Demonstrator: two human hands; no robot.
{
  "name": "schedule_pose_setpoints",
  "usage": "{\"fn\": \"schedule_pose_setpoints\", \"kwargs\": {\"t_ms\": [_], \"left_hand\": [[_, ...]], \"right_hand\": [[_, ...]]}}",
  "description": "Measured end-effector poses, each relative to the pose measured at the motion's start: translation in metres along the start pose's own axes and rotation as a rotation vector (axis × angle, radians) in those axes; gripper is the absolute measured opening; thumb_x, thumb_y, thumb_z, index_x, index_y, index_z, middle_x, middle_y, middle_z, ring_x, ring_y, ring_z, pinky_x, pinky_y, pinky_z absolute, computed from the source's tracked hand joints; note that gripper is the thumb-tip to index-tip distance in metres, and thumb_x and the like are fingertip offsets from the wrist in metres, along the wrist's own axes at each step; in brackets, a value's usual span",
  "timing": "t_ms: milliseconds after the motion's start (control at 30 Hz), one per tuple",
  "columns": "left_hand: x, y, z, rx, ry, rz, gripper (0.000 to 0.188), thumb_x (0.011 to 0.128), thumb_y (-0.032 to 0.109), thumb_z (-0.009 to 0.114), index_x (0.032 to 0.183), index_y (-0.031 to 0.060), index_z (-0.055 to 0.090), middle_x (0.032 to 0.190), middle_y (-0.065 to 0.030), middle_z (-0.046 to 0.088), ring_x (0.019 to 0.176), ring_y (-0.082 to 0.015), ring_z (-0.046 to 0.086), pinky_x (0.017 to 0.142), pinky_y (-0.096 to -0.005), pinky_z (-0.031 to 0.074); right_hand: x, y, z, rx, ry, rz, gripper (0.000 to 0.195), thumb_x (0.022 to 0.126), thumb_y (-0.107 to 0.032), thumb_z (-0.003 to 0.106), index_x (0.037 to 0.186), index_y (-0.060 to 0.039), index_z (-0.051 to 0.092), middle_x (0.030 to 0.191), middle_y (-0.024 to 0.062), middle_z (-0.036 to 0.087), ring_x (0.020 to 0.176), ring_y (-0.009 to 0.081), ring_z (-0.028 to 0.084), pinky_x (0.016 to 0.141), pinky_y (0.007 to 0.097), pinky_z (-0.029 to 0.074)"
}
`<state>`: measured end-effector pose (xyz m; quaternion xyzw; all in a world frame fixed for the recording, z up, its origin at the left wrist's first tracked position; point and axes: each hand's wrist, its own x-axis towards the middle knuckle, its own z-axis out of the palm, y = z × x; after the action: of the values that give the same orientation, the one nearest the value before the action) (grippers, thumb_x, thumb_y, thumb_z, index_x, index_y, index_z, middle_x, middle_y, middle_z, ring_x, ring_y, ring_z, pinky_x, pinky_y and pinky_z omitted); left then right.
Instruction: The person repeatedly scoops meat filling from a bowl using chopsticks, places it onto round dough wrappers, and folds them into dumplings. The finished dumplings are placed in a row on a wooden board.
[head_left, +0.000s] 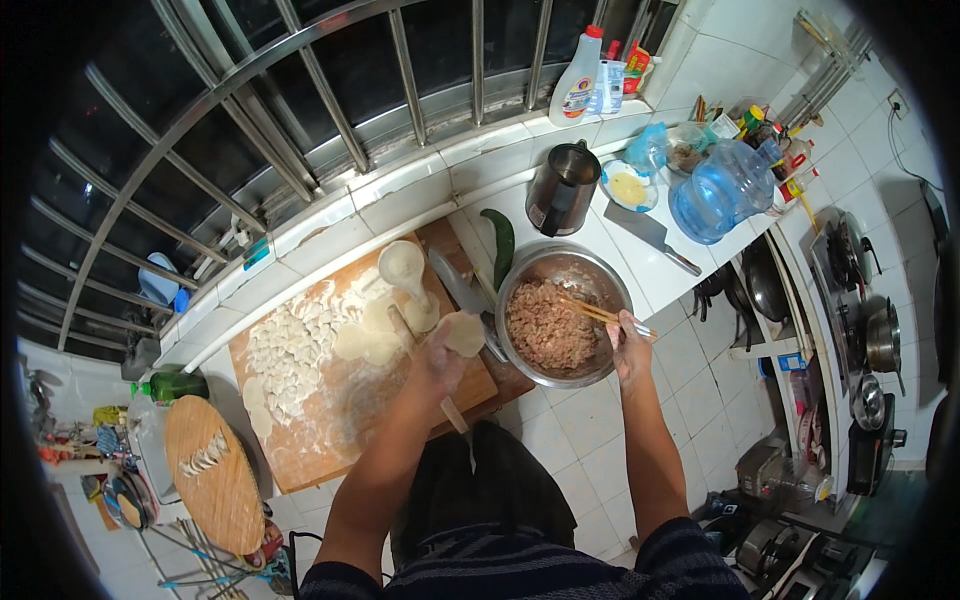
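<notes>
My right hand (631, 343) grips wooden chopsticks (600, 311), whose tips are in the minced meat filling (551, 326) inside a steel bowl (517, 369). A round dough wrapper (463, 334) lies on the fingers of my left hand (441, 360), left of the bowl. Under that arm a floured wooden board (337, 450) bears many small dough pieces (289, 360), several flat wrappers (367, 339) and a white ladle or scoop (403, 266). A rolling pin (452, 414) lies across the board, partly hidden by my left hand.
Behind the bowl are a green cucumber (501, 244), a dark jug (562, 191) and a plate with yellow paste (628, 186). A cleaver (651, 238) and a large water bottle (724, 191) are further right. Left, a round wooden board (217, 487) holds several folded dumplings (204, 455).
</notes>
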<state>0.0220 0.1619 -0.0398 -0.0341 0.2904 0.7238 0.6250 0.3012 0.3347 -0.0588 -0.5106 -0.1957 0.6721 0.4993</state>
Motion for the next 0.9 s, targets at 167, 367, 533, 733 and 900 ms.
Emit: {"fn": "schedule_pose_setpoints", "kwargs": {"t_ms": [167,367,533,733,900], "left_hand": [[0.052,-0.046,0.046,-0.077,0.203,-0.116,0.033,0.096,0.025,0.037,0.118,0.0018,0.044,0.117,-0.0125,0.051,0.109,-0.0253,0.049,0.099,-0.0364,0.036],[0.075,-0.081,0.105,-0.239,0.123,-0.279,0.039,0.098,0.029,0.023,0.119,0.0022,0.043,0.119,-0.0127,0.05,0.113,-0.0255,0.047,0.102,-0.0379,0.034],[0.09,-0.097,0.09,-0.239,0.113,-0.257,0.04,0.098,0.029,0.024,0.118,0.0006,0.044,0.119,-0.0129,0.05,0.112,-0.0265,0.048,0.103,-0.0384,0.033],[0.087,-0.095,0.103,-0.248,0.141,-0.14,0.037,0.098,0.026,0.027,0.113,0.0006,0.048,0.112,-0.0121,0.056,0.108,-0.0257,0.053,0.099,-0.0395,0.039],[0.089,-0.088,0.098,-0.28,0.163,-0.103,0.035,0.098,0.025,0.028,0.111,0.0006,0.048,0.109,-0.0117,0.057,0.105,-0.0249,0.054,0.098,-0.0405,0.039]], "right_hand": [[-0.039,-0.028,-0.004,-0.018,-0.14,-0.096,0.027,0.082,-0.013,0.066,0.102,0.0015,0.053,0.093,0.0082,0.058,0.08,0.0134,0.059,0.075,0.0269,0.055],[-0.091,-0.049,-0.002,-0.553,-0.133,-0.56,0.014,0.08,-0.007,0.066,0.088,0.0021,0.059,0.083,0.0094,0.062,0.079,0.0165,0.059,0.072,0.0254,0.049],[-0.105,-0.064,-0.009,-0.525,-0.281,-0.749,0.009,0.078,-0.004,0.067,0.084,0.0021,0.064,0.089,0.0146,0.064,0.088,0.0205,0.062,0.077,0.0304,0.049],[-0.106,-0.062,-0.018,-0.224,-0.087,-0.529,0.015,0.08,-0.007,0.066,0.087,0.0051,0.06,0.089,0.0145,0.062,0.083,0.0207,0.062,0.076,0.0312,0.053],[-0.102,-0.064,-0.018,-0.194,0.007,-0.48,0.019,0.082,-0.013,0.065,0.093,0.0011,0.058,0.091,0.0114,0.06,0.083,0.0175,0.059,0.073,0.0294,0.052]]}}
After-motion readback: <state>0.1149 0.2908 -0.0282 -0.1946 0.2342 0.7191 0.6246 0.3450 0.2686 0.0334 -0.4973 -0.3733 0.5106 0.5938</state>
